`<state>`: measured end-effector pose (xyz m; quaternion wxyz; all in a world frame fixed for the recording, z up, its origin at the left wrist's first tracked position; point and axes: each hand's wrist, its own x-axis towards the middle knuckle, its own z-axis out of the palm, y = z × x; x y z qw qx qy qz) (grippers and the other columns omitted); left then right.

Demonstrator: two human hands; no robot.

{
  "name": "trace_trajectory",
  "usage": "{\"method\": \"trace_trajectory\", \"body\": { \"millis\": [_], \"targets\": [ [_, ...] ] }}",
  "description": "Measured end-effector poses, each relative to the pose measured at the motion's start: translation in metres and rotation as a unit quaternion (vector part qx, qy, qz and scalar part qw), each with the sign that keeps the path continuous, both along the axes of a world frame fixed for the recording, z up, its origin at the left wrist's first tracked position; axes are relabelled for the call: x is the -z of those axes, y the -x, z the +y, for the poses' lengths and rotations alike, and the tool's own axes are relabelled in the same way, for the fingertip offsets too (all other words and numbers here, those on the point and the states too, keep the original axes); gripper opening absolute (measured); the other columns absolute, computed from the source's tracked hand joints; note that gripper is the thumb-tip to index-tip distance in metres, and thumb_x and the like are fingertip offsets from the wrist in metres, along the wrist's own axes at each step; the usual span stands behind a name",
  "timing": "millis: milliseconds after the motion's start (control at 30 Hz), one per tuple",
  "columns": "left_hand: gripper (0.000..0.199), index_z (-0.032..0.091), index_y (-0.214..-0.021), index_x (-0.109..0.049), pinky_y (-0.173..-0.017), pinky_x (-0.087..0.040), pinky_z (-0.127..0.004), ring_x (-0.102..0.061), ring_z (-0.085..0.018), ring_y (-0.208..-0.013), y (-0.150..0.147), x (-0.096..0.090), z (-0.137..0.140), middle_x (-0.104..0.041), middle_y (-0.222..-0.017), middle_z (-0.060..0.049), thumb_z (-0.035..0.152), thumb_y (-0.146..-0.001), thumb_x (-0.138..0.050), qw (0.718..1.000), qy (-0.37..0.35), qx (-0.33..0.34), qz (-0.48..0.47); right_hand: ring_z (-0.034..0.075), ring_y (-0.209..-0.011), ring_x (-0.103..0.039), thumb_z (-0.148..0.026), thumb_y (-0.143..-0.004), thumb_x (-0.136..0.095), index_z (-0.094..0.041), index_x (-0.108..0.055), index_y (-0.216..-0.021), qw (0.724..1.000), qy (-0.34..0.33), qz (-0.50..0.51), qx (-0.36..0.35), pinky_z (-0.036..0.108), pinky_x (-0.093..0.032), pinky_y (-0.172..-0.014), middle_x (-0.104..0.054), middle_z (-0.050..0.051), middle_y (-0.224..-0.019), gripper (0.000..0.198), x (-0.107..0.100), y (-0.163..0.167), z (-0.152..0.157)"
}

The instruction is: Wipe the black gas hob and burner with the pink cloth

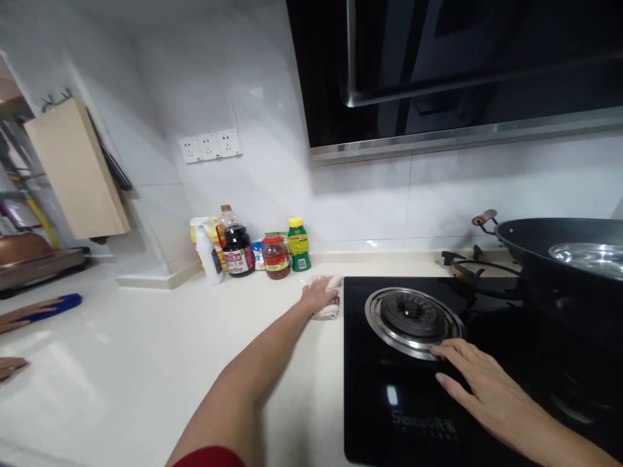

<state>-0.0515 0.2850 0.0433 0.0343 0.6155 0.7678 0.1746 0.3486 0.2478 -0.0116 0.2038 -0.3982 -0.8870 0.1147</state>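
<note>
- Left hand point(318, 295) stretched out to a crumpled white cloth point(329, 299) on the worktop point(146, 363), just left of the hob's back-left corner; fingers pressed flat on the cloth, whether curled round it cannot tell.
- Right hand point(479, 383) resting palm-down on the black glass gas hob point(370, 402), fingers spread and flat, fingertips touching the front rim of the steel burner ring point(413, 316); clamped on nothing.
- Looks like a wipe-down in hand, judged from cloth under palm. Worktop left of the hob reads glossy and bare of crumbs; no streaks or spills visible on it, so how much already wiped cannot tell.
- Hob glass in front of the burner ring shows reflections only; no dirt resolvable. Probably still to do, since cloth sits off the hob.
- Dark wok point(559, 253) with steel bowl inside sits on the right burner, right of the burner ring; that side not accessible for wiping as it stands.
- Behind-left of the hob against the wall: spray bottle point(209, 253), soy sauce bottle point(237, 246), red-lidded jar point(276, 256), green bottle with yellow cap point(298, 245). Strip round them untouched by the cloth now.
- Far left of the hob: blue-handled tool point(53, 306), fingertips at the frame edge point(10, 367), owner unclear.
</note>
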Motion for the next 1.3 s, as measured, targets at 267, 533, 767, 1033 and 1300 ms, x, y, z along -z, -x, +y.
{"method": "trace_trajectory", "body": {
  "millis": [267,533,767,1033,1300],
  "targets": [
    [0.046,0.021,-0.136,-0.055,-0.102,-0.05,-0.054,-0.058,-0.028,-0.123,0.109,-0.007,-0.048,-0.055,-0.142,-0.011,0.041,-0.096,-0.063,0.991,0.017,-0.123,0.051,0.03,-0.134,-0.048,-0.064,-0.096,-0.042,-0.036,-0.055,-0.136,1.0,0.027,0.004,-0.014,0.053,-0.043,-0.11,-0.053,0.005,-0.142,0.05,0.006,-0.004,0.006],
    [0.056,0.024,-0.149,-0.044,-0.113,-0.037,-0.057,-0.043,-0.033,-0.142,0.196,-0.015,-0.193,-0.045,-0.157,-0.012,0.048,-0.099,-0.048,0.959,0.046,-0.269,0.078,0.029,-0.131,-0.05,-0.063,-0.096,-0.042,-0.036,-0.057,-0.134,0.999,0.013,0.014,-0.026,0.052,-0.041,-0.112,-0.054,0.005,-0.14,0.049,0.009,-0.004,0.007],
    [0.068,0.025,-0.153,-0.042,-0.11,-0.04,-0.053,-0.041,-0.036,-0.145,0.182,-0.017,-0.241,-0.047,-0.157,-0.007,0.052,-0.091,-0.037,0.951,0.046,-0.297,0.078,0.028,-0.13,-0.051,-0.058,-0.098,-0.041,-0.031,-0.058,-0.135,0.999,-0.041,0.014,-0.022,0.049,-0.04,-0.113,-0.056,0.007,-0.138,0.048,0.017,0.004,0.005],
    [0.066,0.025,-0.154,-0.037,-0.119,-0.027,-0.054,-0.041,-0.029,-0.144,0.073,-0.01,-0.151,-0.041,-0.161,-0.01,0.055,-0.097,-0.048,0.993,0.057,-0.101,0.01,0.027,-0.128,-0.052,-0.056,-0.099,-0.04,-0.03,-0.06,-0.13,0.999,-0.039,0.009,-0.036,0.05,-0.038,-0.113,-0.058,0.007,-0.135,0.045,0.011,0.006,0.007],
    [0.069,0.039,-0.156,-0.031,-0.125,-0.013,-0.055,-0.018,-0.028,-0.155,-0.051,-0.004,-0.171,-0.029,-0.166,0.004,0.052,-0.091,-0.05,0.99,0.093,0.103,-0.028,0.026,-0.128,-0.054,-0.06,-0.098,-0.039,-0.031,-0.06,-0.132,0.998,-0.042,0.027,-0.039,0.048,-0.042,-0.113,-0.058,0.006,-0.137,0.049,0.012,0.004,0.007]
  ]
}}
